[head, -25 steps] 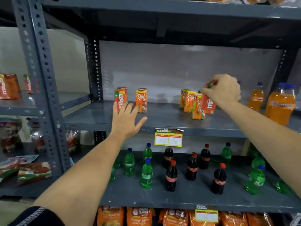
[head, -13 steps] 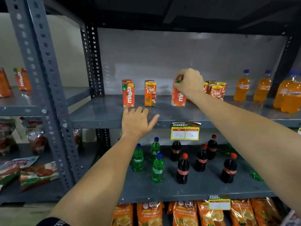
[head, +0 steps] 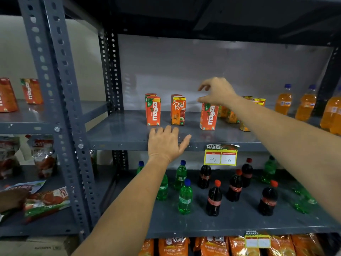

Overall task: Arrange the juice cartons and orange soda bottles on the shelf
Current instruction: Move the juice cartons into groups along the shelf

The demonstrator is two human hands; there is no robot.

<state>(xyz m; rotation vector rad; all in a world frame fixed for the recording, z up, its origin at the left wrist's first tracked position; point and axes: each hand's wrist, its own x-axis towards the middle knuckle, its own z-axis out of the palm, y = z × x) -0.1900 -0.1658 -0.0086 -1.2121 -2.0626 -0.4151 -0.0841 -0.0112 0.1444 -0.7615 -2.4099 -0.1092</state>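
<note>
On the grey middle shelf (head: 129, 130) stand three front juice cartons: a Maaza carton (head: 153, 113), a Real carton (head: 178, 112) and a second Maaza carton (head: 208, 117). My right hand (head: 216, 92) hovers just above that second Maaza carton, fingers spread, holding nothing. My left hand (head: 166, 143) lies flat on the shelf's front edge, fingers apart. More juice cartons (head: 230, 115) sit behind my right forearm, partly hidden. Orange soda bottles (head: 283, 100) stand at the shelf's right end.
Green and dark cola bottles (head: 214, 199) fill the lower shelf, under a yellow price tag (head: 220, 156). Orange tea packs (head: 173, 246) line the bottom. A perforated upright (head: 60, 115) divides off the left rack, which holds cartons and ketchup pouches.
My right hand carried a Maaza carton leftwards, set it down beside the Real carton, then let go and lifted. My left hand lowered onto the shelf edge.
</note>
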